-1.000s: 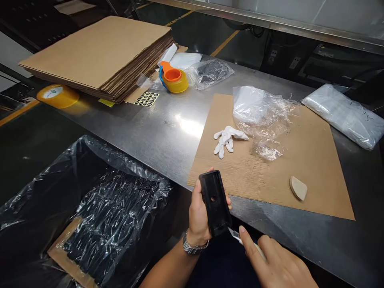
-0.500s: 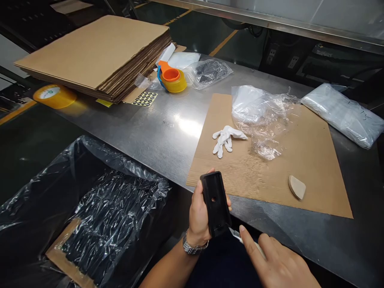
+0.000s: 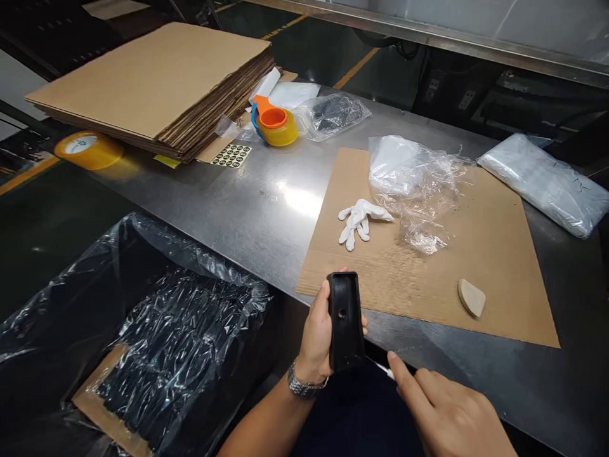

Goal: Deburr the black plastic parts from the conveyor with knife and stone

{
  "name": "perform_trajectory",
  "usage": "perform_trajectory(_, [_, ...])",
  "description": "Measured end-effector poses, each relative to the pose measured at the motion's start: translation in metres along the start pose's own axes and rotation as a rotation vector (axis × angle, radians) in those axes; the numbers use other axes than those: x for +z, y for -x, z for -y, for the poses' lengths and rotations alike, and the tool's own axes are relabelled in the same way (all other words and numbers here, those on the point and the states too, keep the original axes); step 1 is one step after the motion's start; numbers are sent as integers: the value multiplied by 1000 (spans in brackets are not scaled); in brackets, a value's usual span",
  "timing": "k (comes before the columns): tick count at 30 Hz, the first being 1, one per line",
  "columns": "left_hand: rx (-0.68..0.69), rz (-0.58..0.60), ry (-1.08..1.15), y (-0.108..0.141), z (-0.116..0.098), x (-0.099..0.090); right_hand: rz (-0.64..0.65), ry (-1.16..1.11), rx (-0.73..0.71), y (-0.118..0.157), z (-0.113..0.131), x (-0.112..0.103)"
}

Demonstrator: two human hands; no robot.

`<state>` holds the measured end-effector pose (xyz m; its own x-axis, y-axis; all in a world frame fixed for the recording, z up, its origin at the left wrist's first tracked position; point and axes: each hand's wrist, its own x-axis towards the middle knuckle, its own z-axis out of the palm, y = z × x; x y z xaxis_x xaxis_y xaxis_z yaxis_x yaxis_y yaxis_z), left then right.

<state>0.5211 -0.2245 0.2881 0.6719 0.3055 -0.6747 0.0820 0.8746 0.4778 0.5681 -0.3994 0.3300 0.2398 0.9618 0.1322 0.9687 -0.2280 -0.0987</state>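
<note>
My left hand (image 3: 316,339) is wrapped round a black rectangular tray-like part (image 3: 346,346) with raised edges and a small round hole. It is held up in front of the table's near edge, its hollow side facing me. In my right hand (image 3: 440,403) is a thin knife (image 3: 384,370) with a pale handle, my index finger stretched along it. The blade's tip is close to the part's lower right corner; whether they touch I cannot tell. Beyond the hands, a white glove (image 3: 361,219) lies on a cardboard sheet (image 3: 328,254), with a beige wedge-shaped block (image 3: 472,298) to the right.
Clear plastic film (image 3: 423,184) lies crumpled on the cardboard. A wrapped packet (image 3: 547,181) is at right. Stacked cardboard (image 3: 152,82), a tape dispenser (image 3: 276,127) and a tape roll (image 3: 90,150) sit at back left. A bin lined with black plastic (image 3: 176,343) stands lower left.
The black part has turned slightly more upright and shifted a little right in my left hand. My right hand and the knife have moved slightly right.
</note>
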Motion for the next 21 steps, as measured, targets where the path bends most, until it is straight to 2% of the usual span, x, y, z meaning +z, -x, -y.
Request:
perform_trajectory(12, [-57,65,-30,-2,2,-3,145,-92,2,1,-2,7])
perform_trajectory(21, [-78,65,-80,-2,3,-2,186,-119,22,3,-3,9])
